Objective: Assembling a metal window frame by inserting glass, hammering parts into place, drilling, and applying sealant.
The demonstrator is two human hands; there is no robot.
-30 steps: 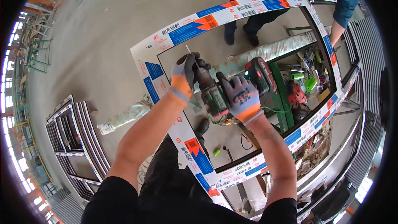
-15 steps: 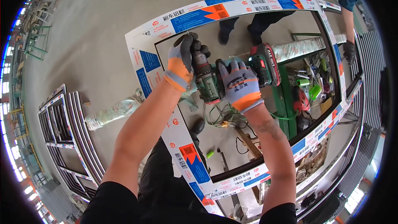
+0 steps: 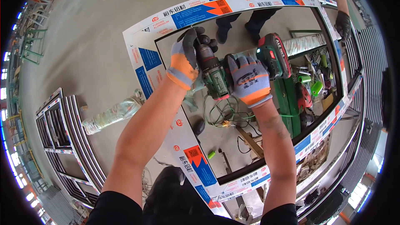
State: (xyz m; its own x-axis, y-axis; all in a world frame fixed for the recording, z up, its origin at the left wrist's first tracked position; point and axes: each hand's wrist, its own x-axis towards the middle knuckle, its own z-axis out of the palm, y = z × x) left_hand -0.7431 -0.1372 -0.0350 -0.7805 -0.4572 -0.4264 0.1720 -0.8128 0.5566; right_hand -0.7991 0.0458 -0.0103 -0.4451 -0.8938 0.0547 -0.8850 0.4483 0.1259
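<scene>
A green and black cordless drill (image 3: 216, 79) lies sideways over the opening of a rectangular frame, its chuck toward the frame's upper left inner corner. My right hand (image 3: 250, 78), in a grey and orange glove, is closed round the drill's handle. The battery (image 3: 274, 56) juts out to the right of that hand. My left hand (image 3: 187, 54), in a matching glove with dark fingers, is curled about the chuck end beside the inner edge. Its fingertips hide most of the bit. The frame (image 3: 143, 50) is covered in white, blue and orange protective film.
Below the opening are a green metal beam (image 3: 287, 104), a red power tool (image 3: 305, 96), green rolls (image 3: 316, 88) and tangled cables (image 3: 221, 114). A film-wrapped bar (image 3: 112, 116) runs beneath. Slatted frames (image 3: 62, 141) stand left. A co-worker's gloved hand (image 3: 343, 26) rests near the far right corner.
The drill has swung slightly, its battery moving up and right, with both my hands staying on it. The co-worker's gloved hand has shifted up and left in the picture.
</scene>
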